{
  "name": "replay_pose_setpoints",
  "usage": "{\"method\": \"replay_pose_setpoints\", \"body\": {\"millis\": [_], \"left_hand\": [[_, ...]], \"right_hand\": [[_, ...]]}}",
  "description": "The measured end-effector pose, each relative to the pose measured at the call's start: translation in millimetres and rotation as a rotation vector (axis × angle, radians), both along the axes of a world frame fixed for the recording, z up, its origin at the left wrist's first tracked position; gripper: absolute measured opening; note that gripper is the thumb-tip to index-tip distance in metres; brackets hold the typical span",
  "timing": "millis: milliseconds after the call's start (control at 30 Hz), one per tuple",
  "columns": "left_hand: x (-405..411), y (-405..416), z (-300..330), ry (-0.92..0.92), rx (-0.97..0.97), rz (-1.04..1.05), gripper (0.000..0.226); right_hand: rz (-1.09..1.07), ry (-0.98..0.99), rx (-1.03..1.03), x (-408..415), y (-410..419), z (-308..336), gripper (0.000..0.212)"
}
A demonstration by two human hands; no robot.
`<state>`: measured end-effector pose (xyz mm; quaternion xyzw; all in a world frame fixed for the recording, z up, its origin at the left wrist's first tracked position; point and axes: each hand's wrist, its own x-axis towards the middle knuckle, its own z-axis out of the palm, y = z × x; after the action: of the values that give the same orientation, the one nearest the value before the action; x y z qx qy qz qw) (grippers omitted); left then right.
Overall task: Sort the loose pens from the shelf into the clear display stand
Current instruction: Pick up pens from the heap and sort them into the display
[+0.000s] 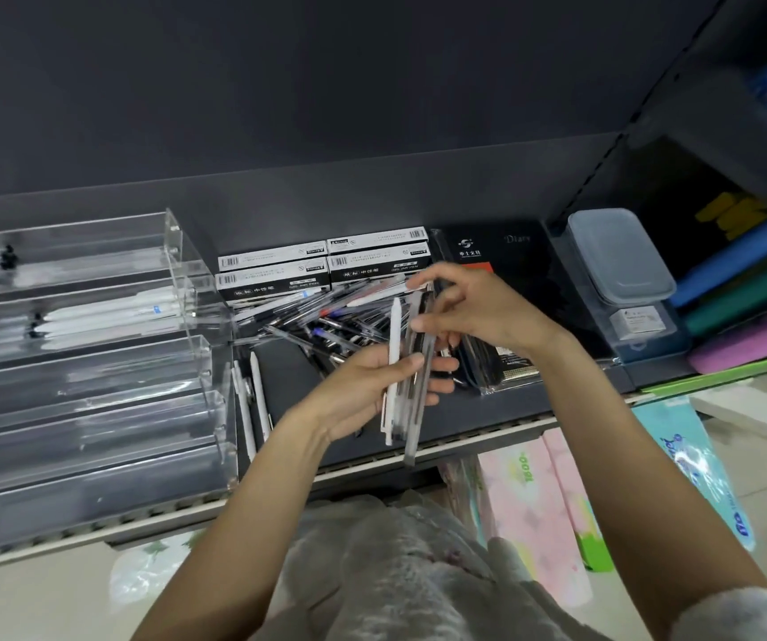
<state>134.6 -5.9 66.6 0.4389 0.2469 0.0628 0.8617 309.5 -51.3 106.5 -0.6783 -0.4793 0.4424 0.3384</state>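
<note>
Clearly the gathering step is under way: the left hand (374, 390) grips a bundle of pens (411, 372), one white and several clear or dark, thumb pressed across them and fingers curled behind, just in front of the loose pile (312, 323) on the shelf (488, 427). Above the bundle, the right hand (478, 307) pinches the top of a dark pen with thumb and forefinger (its other fingers loosely curled). Left of the pile stands the clear display stand (95, 363), its upper tiers already holding some white pens. Next, judging by type, the bundle wants carrying leftward and laying flat into a matching tier.
</note>
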Motion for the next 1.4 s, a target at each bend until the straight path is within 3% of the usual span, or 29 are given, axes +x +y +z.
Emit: {"method": "replay_pose_setpoints", "body": {"millis": [100,267,400,533,633,800,967,1100,1233,1400], "left_hand": [[1,-4,-2,-0.055,-0.114,0.077,0.026],[2,-14,-5,-0.069,-0.166,0.148,0.027],[9,-16,-8,-0.115,-0.191,0.489,0.025],[6,-13,-3,-0.196,-0.249,0.762,0.024],[4,-16,0,-0.209,-0.241,0.817,0.027],[3,-34,0,-0.209,-0.254,0.851,0.032],[-7,-45,-3,-0.186,-0.234,0.890,0.032],[-31,-44,-3,-0.004,-0.045,0.816,0.034],[-72,-37,1,0.188,0.069,0.675,0.025],[-114,-39,-2,0.252,0.080,0.831,0.016]], "right_hand": [[-0.123,0.052,0.081,1,1,-2,0.037],[-0.149,0.038,0.143,-8,3,-7,0.027],[-0.361,0.093,0.246,-21,-13,-16,0.029],[-0.290,0.010,0.156,-58,-52,-35,0.018],[-0.341,0.057,0.196,-81,-62,-48,0.009],[-0.484,0.171,0.189,-95,-62,-53,0.014],[-0.445,0.224,0.213,-113,-67,-55,0.005],[-0.430,0.268,0.222,-115,-65,-52,0.005],[-0.253,0.236,0.178,-110,-58,-49,0.005],[0.008,0.106,0.143,-128,-39,-46,0.007]]}}
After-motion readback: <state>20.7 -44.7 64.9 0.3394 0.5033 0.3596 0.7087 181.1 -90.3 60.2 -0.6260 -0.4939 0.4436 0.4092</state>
